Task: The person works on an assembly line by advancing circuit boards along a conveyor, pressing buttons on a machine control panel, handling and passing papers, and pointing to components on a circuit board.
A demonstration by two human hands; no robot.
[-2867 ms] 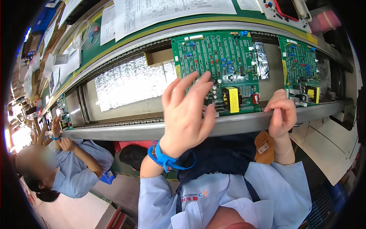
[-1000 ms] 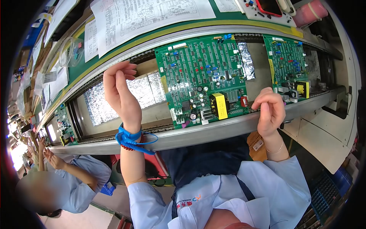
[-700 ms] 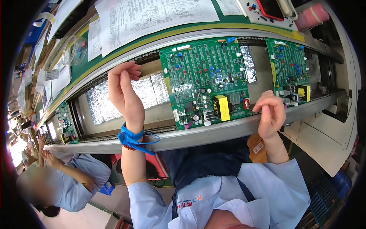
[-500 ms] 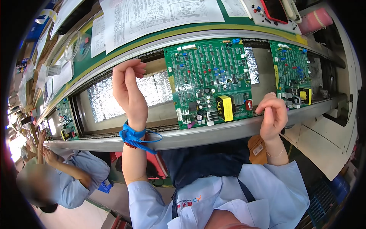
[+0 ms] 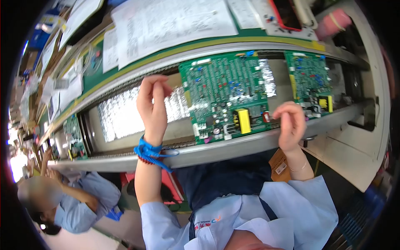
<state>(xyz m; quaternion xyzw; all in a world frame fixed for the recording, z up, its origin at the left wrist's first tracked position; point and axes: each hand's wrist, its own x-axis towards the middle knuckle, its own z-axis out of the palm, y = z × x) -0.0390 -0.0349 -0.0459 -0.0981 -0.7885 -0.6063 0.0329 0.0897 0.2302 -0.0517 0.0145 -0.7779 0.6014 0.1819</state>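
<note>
Here's the left hand [image 5: 153, 109], raised over the conveyor at the near side of the frame's left half, fingers half bent and loosely open, the thumb apart from them, nothing visible in its hold. It's just left of the large green circuit board [image 5: 227, 93], fingertips apart from the board's edge. A blue coiled wrist strap [image 5: 149, 151] wraps that wrist, with red beads showing beneath it.

Over to the right hand [image 5: 291, 125]: it's at the near metal rail [image 5: 208, 151], just beside the large board's near right corner. Its fingers curl loosely, part open, with the thumb a little away from the forefinger, and no held thing shows. Whether it touches the rail, I cannot tell.

The large board lies flat across the conveyor, its yellow transformer [image 5: 242, 121] towards the near rail. A smaller-looking green board [image 5: 309, 79] sits to its right, apart from it, and a shiny foil sheet [image 5: 125, 118] lies to the left, beyond the raised hand.

Up on the green surface [image 5: 250, 34], there are printed sheets [image 5: 171, 31], blurred, and a red-edged phone [image 5: 286, 14] near a pink roll [image 5: 333, 23]. At far left, a co-worker [image 5: 85, 200] in light blue has their arms up at the conveyor.
</note>
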